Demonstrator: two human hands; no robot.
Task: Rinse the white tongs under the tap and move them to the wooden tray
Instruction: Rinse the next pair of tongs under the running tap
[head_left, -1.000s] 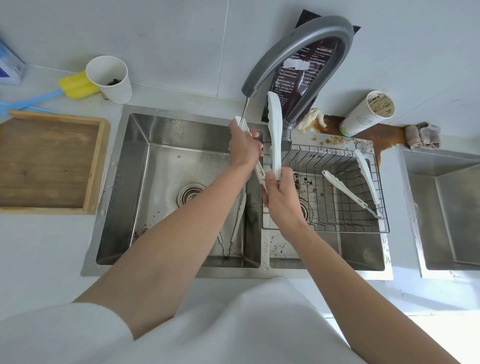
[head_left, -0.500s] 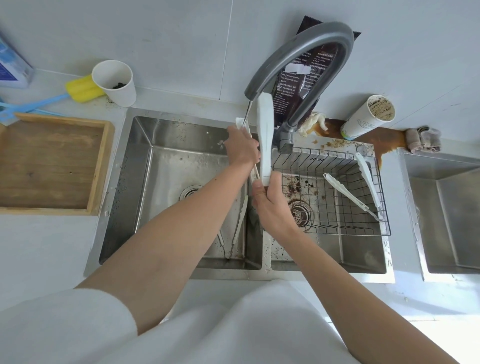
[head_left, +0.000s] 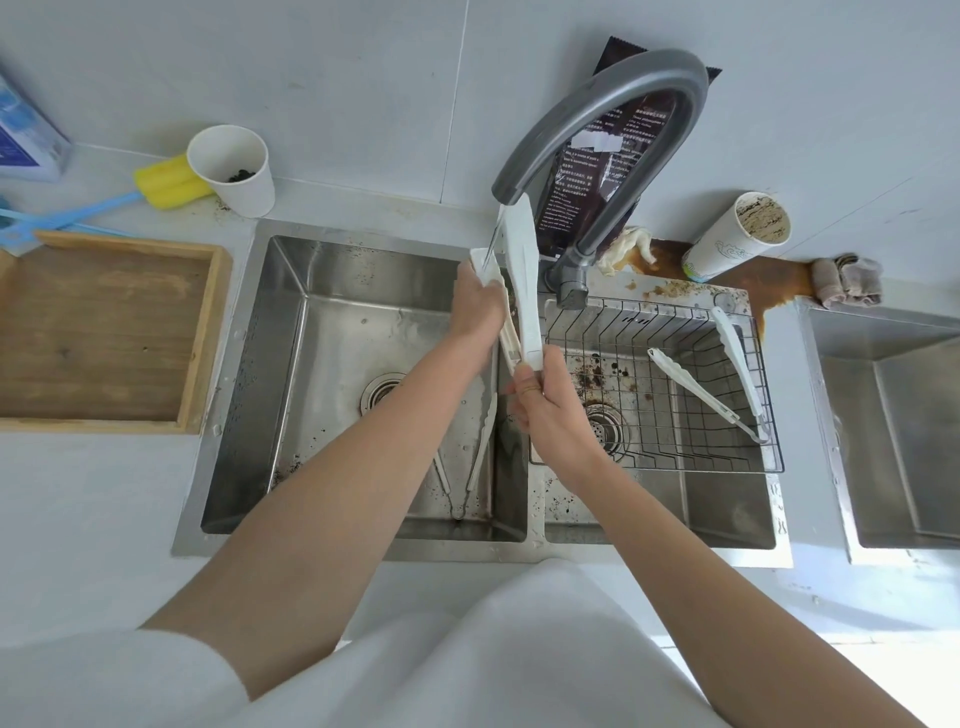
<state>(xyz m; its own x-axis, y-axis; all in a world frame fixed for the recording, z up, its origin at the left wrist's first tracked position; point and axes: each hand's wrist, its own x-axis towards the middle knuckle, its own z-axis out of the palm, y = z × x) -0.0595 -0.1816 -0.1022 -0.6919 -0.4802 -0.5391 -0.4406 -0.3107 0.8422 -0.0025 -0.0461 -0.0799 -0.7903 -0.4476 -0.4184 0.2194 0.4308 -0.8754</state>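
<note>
Head camera looks straight down on the sink (head_left: 280, 322), and the rinse is in full swing. The white tongs (head_left: 522, 280) are up over the left basin, right under the tap (head_left: 597, 119), with their two arms spread apart. The right hand (head_left: 545, 405) pinches the joined end, fingers curled tight around it. The left hand (head_left: 478, 306) wraps around the lower arm near its tip, and a thin stream of water (head_left: 491, 244) lands right on that tip. The other arm points up and almost meets the spout.

So where does that put the job? By my reckoning, partway through the wash: water is running on one arm, and the second arm looks to need its turn. The carry has not begun. The wooden tray (head_left: 205, 338) waits on the worktop off the sink's left edge, nothing in it, well apart from both hands.

Elsewhere, loose tongs (head_left: 480, 441) lie on the floor of the left basin, and more tongs (head_left: 696, 395) sit in the wire basket (head_left: 776, 447) over the right basin.
</note>
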